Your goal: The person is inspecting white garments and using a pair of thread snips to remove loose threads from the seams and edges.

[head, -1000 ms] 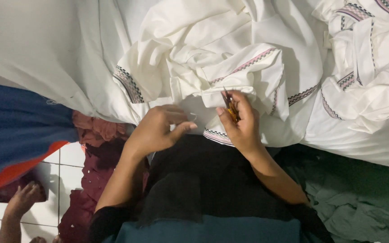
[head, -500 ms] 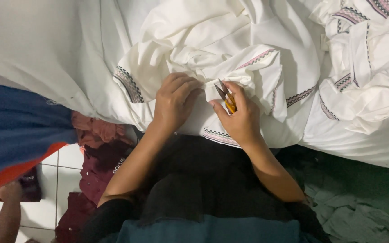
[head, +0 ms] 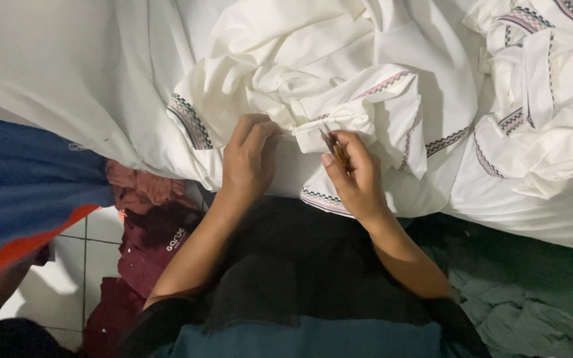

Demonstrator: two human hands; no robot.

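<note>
**Snips at the Folded Edge**

Because the cream cloth was soft and slid easily, I kept my left hand (head: 250,159) pressed flat-fingered on the white garment (head: 339,73), fingers curled over a ridge of fabric and gripping it so the piece in front of me stayed taut. My right hand (head: 356,179) was closed around a small pair of thread snips (head: 335,147), pinched between thumb and forefinger, with the thin metal tips pointing toward eleven o'clock at a folded edge of the cloth (head: 326,129). Held so close to the points, the tool could be steered finely; whether the blades touched a thread there was too small to tell.

The garment lay heaped across my lap and beyond it, at twelve o'clock from my hands: matte, plain-woven, creased into deep rounded folds. Narrow woven bands in dark and pinkish zigzag (head: 187,119) ran along its hems, one just below my right hand at six o'clock. A second pile of the same trimmed white cloth (head: 545,99) sat at two o'clock.

Under my forearms was a black cloth (head: 300,265), dull and smooth. At eight o'clock maroon garments (head: 150,242) lay crumpled on a white tiled floor (head: 54,292), glossy with dark grout. Dark green fabric (head: 518,298) lay rumpled at four o'clock, and a blue cloth with an orange edge (head: 28,192) at nine.
</note>
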